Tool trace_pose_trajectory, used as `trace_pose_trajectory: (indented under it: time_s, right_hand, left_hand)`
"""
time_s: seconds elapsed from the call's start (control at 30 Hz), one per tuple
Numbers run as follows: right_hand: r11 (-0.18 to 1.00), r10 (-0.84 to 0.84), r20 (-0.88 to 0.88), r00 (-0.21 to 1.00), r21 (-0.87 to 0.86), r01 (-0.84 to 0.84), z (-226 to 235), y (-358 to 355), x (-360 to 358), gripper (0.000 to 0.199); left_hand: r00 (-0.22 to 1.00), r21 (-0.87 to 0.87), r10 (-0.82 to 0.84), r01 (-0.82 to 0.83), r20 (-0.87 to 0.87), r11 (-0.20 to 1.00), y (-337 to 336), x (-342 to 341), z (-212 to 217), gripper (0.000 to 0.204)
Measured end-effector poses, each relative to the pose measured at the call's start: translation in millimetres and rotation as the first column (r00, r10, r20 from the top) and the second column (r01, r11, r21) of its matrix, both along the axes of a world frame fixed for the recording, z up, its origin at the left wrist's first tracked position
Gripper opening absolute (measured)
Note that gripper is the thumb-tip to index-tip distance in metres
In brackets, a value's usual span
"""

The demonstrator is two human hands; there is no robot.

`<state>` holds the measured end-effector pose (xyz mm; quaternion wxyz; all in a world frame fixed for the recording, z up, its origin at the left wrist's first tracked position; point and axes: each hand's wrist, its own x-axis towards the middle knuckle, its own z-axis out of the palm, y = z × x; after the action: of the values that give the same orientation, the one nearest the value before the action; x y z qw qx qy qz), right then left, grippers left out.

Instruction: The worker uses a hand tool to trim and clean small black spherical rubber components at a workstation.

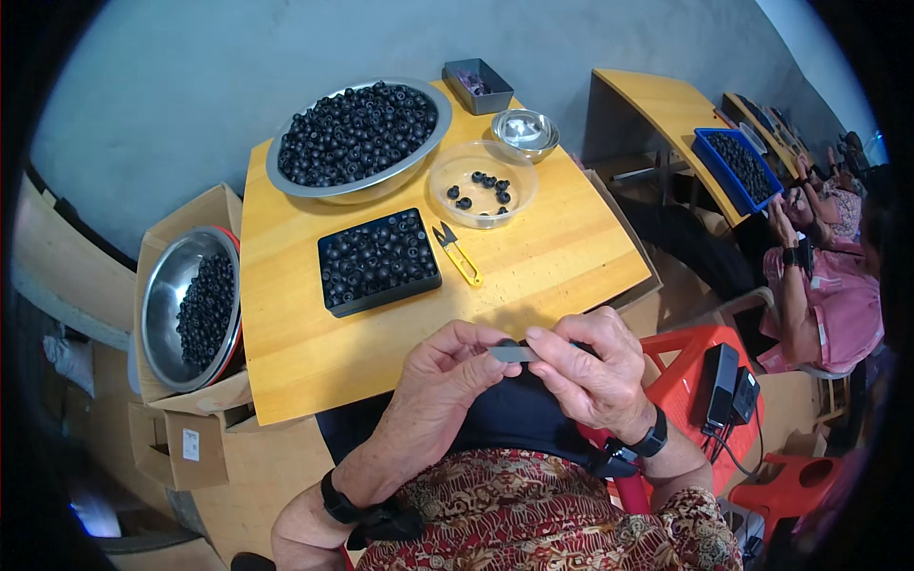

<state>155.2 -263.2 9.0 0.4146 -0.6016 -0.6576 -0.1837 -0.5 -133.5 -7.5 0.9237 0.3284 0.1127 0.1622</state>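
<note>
Both hands meet just off the table's near edge. My left hand [443, 376] is closed in a pinch on a small black round part [507, 343], mostly hidden by the fingertips. My right hand [595, 371] is closed round a flat grey blade [514, 354], its tip against the part and my left fingers. Something dark shows behind the right fingers, perhaps its handle. Beyond the hands, a black tray [381, 300] full of similar black parts sits on the wooden table [562, 266]. Yellow thread snips [462, 257] lie beside it.
A large metal basin [440, 124] heaped with black parts, a clear bowl [526, 186] with several, a small metal bowl [526, 131] and a grey box [479, 88] stand farther back. Another basin [162, 314] is at left. A red stool [681, 347] and co-workers are at right.
</note>
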Motion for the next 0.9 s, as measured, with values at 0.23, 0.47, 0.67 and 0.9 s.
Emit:
trace_pose_trajectory:
  time_s: [0.23,0.47,0.67,0.9]
  right_hand:
    - [0.999,-0.023,0.049,0.999,-0.024,0.024,-2.7,-0.6,1.1,0.044]
    - [1.000,0.003,-0.123,0.992,-0.003,-0.003,-2.6,-2.6,-0.1,0.041]
    - [0.992,0.110,-0.258,0.960,-0.028,-0.121,-5.1,4.3,-6.2,0.041]
    - [0.995,0.100,-0.179,0.979,-0.004,-0.103,-8.1,0.4,-3.9,0.046]
  left_hand:
    - [0.997,0.227,0.052,-0.039,-0.053,0.973,-0.6,-1.1,-3.5,0.017]
    - [0.996,0.193,0.070,-0.060,-0.049,0.979,-2.7,1.3,0.2,0.017]
    - [1.000,0.031,-0.007,0.006,0.008,1.000,-4.9,-0.1,-1.6,0.022]
    - [0.994,-0.039,-0.069,0.066,-0.084,0.997,-5.0,0.8,-5.2,0.019]
